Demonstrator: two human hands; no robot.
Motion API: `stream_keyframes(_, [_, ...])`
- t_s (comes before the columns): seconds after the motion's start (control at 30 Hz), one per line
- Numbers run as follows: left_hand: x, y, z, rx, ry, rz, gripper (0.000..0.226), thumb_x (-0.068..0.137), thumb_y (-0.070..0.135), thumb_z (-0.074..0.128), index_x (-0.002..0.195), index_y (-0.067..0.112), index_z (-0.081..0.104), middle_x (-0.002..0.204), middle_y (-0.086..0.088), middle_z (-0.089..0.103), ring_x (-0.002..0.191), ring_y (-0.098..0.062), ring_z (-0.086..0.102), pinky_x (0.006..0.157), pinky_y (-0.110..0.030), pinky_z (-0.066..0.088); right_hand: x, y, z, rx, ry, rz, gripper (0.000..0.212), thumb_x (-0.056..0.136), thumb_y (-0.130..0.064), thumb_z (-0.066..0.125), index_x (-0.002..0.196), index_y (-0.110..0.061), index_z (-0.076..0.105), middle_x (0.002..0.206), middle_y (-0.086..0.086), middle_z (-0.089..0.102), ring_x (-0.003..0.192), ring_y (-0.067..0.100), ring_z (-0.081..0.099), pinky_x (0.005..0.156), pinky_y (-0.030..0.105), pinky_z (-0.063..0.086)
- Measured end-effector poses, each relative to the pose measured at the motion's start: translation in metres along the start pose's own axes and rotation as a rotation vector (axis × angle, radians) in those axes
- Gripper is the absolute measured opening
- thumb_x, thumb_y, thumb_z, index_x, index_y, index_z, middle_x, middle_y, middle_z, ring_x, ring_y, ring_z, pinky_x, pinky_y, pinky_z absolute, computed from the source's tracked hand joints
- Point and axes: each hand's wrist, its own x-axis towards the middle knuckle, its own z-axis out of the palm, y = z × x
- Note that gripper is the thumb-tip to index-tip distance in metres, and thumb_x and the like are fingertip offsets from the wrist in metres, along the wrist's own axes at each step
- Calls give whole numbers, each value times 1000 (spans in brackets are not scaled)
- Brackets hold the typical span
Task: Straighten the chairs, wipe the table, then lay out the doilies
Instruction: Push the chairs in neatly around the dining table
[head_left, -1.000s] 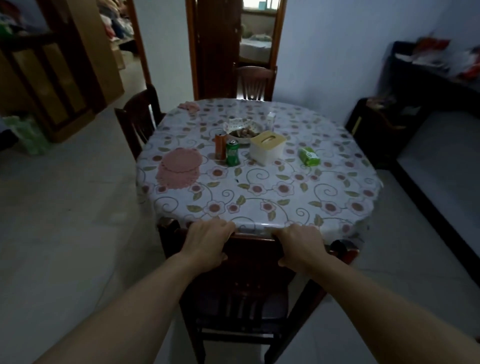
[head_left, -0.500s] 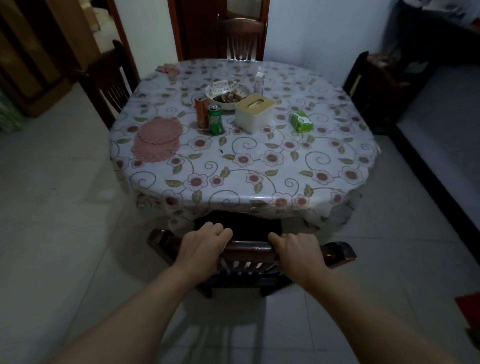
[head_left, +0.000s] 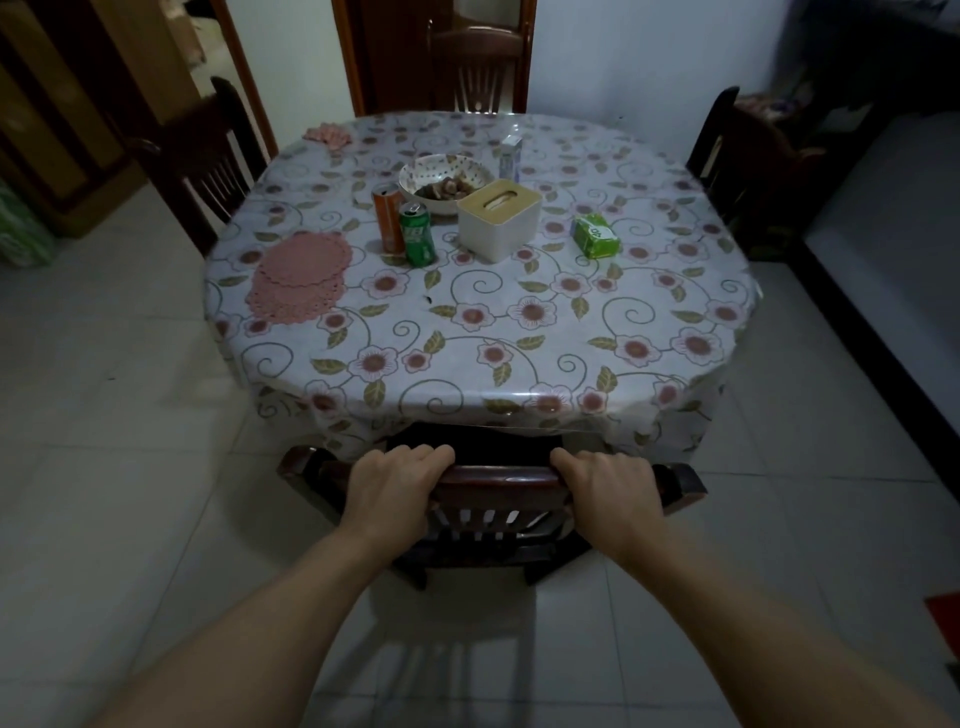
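Observation:
A dark wooden chair (head_left: 498, 475) stands at the near side of the round table (head_left: 519, 364), which wears a flowered plastic cloth. My left hand (head_left: 392, 491) and my right hand (head_left: 610, 493) both grip the chair's top rail, fingers curled over it. The seat is tucked under the table's edge. A stack of pink doilies (head_left: 298, 278) lies on the table's left part. A pink cloth (head_left: 327, 136) sits at the far left rim. Three more chairs stand around the table: left (head_left: 208, 156), far (head_left: 475, 67), right (head_left: 727, 150).
In the table's middle stand an orange can (head_left: 388, 218), a green can (head_left: 418, 235), a bowl of food (head_left: 447, 183), a tissue box (head_left: 498, 218), a small carton (head_left: 510, 156) and a green packet (head_left: 596, 236). A dark sofa (head_left: 883, 171) runs along the right. Tiled floor surrounds the table.
The view has tilted down and I stand farther back and higher; the chair's seat has gone in under the table. Both hands have kept their grip on the top rail.

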Motion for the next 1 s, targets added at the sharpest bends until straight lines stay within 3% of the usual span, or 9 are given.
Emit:
stream_keyframes(0.07, [8, -2, 2, 7, 9, 13, 44, 34, 12, 80, 69, 21, 55, 55, 5, 53, 47, -20, 55, 44, -22, 24, 5, 4, 3, 10, 43, -16, 27, 81, -22, 64, 105, -20, 52, 88, -1, 66, 76, 24, 66, 55, 27, 30])
stream_keyframes(0.2, [7, -12, 3, 7, 13, 39, 40, 39, 14, 80, 71, 20, 56, 55, 5, 54, 45, -20, 55, 44, -21, 22, 11, -1, 16, -18, 32, 9, 48, 31, -22, 89, 67, -21, 57, 45, -4, 51, 31, 17, 47, 44, 17, 9])
stream_keyframes(0.27, [6, -15, 2, 1, -5, 55, 41, 41, 17, 82, 73, 21, 56, 56, 6, 55, 46, -19, 56, 44, -21, 22, 9, -4, 16, -16, 31, 22, 43, 40, -23, 88, 72, -20, 59, 49, -4, 54, 36, 18, 51, 44, 18, 8])
stream_keyframes(0.37, [6, -17, 1, -1, -29, 72, 46, 41, 21, 83, 76, 23, 53, 57, 6, 57, 48, -20, 57, 43, -21, 23, 6, -5, 16, -23, 71, 11, 25, 78, -23, 68, 99, -20, 54, 80, 0, 64, 67, 22, 63, 51, 26, 25])
stream_keyframes(0.53, [5, -16, 2, 50, -77, 49, 50, 40, 23, 86, 78, 22, 53, 60, 5, 55, 49, -21, 57, 42, -22, 23, 5, -12, 19, 1, 36, 71, 47, 45, -14, 86, 80, -18, 55, 60, -1, 56, 47, 20, 54, 47, 24, 23])
stream_keyframes(0.63, [1, -16, 3, 27, -112, 0, 43, 51, 22, 83, 81, 20, 52, 65, 2, 56, 56, -24, 58, 46, -26, 25, 5, -14, 21, 32, 27, 68, 45, 63, -18, 80, 99, -17, 54, 83, 4, 61, 71, 24, 60, 55, 29, 34])
stream_keyframes(0.77, [0, -9, -10, -11, -218, -74, 30, 83, 32, 61, 106, 21, 45, 100, 1, 57, 94, -24, 56, 66, -32, 32, 3, -16, 16, 86, -15, 89, 46, 79, -27, 67, 118, -21, 43, 111, 5, 57, 100, 25, 54, 85, 35, 42])
stream_keyframes(0.9, [-1, -3, -19, -119, -311, -153, 50, 83, 45, 59, 125, 23, 40, 128, 3, 46, 120, -20, 43, 95, -36, 34, -2, -16, 6, 134, -120, 101, 76, 78, -41, 66, 140, -20, 29, 139, 7, 40, 132, 28, 34, 112, 44, 24])
stream_keyframes(1.0, [-4, 2, -32, -156, -326, -173, 60, 83, 54, 55, 132, 25, 38, 139, 6, 38, 130, -18, 34, 106, -41, 30, -8, -16, -11, 165, -120, 128, 87, 77, -46, 66, 147, -21, 21, 152, 4, 25, 144, 27, 14, 118, 47, 9])
